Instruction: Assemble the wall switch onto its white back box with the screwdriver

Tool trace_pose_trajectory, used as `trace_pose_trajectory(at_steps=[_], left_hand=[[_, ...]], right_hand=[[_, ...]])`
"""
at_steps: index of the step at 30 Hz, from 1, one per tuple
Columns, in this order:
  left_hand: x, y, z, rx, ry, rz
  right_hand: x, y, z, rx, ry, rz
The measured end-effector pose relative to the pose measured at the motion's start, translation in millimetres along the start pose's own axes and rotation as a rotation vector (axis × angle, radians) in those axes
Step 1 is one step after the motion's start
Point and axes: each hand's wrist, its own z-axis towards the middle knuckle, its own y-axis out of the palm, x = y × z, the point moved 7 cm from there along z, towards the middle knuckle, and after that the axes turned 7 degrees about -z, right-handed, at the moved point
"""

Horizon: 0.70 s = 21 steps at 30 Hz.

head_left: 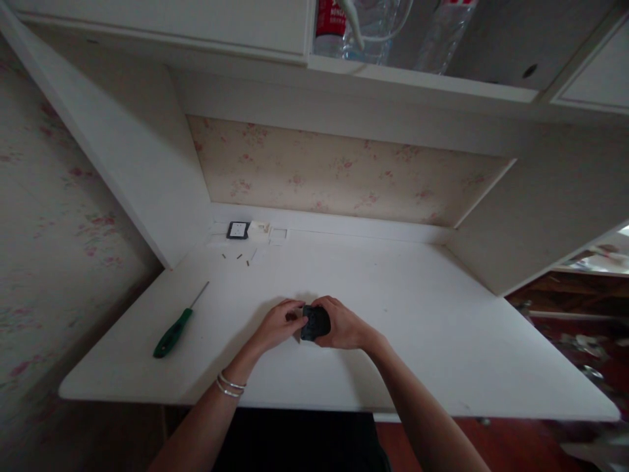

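Both of my hands meet over the middle of the white desk (417, 328). Between them is a small black boxy part (315, 322). My right hand (344, 324) wraps its right side, and my left hand (278, 324) grips its left side with thumb and fingers. Two thin bangles circle my left wrist. Fingers hide much of the black part, so its details are unclear.
A green-handled screwdriver (175, 330) lies at the desk's left. Near the back wall sit a black-framed socket plate (238, 230), white plate pieces (259, 229) and several small screws (239, 257). Plastic bottles (363, 26) stand on the shelf above.
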Motion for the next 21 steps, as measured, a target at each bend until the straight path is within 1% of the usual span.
trace_pose_trajectory(at_steps=[4,9,13,16,21], left_hand=[[-3,0.8,2,0.011,-0.057,-0.053],[-10,2.1,4,-0.004,-0.087,-0.068],[-10,0.7,5,0.007,-0.112,-0.083],[-6,0.5,4,0.001,-0.118,-0.109],[-1,0.6,2,0.004,-0.129,-0.083]], right_hand=[[3,2,-2,0.0,-0.002,0.038],[2,2,-4,0.008,-0.02,0.057],[2,1,-8,0.027,-0.047,0.087],[9,-3,-16,0.1,-0.014,0.121],[30,-14,-44,0.258,0.131,0.18]])
